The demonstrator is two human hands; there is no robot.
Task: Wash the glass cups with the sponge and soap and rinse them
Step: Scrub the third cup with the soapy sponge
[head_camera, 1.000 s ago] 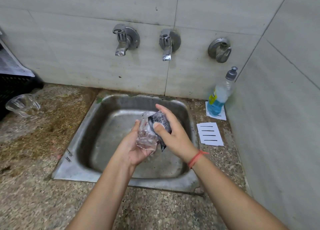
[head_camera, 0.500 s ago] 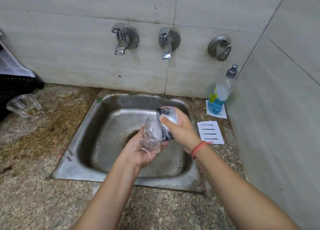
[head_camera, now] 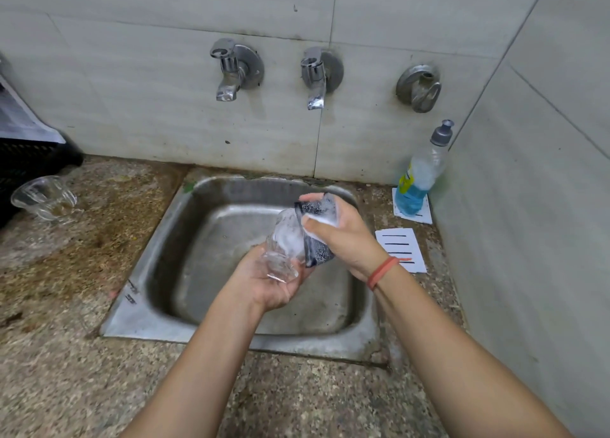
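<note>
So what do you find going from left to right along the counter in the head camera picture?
First the glass cup on the counter → sink → soap bottle. The soapy cup and the sponge over the sink overlap, so they are left out.

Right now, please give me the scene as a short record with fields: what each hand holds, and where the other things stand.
left hand: holds a glass cup over the sink
right hand: grips a foamy sponge, pressed against that cup
second cup: on the counter, left of the sink
soap bottle: upright in the right corner, blue liquid inside
taps: no running water visible
</note>
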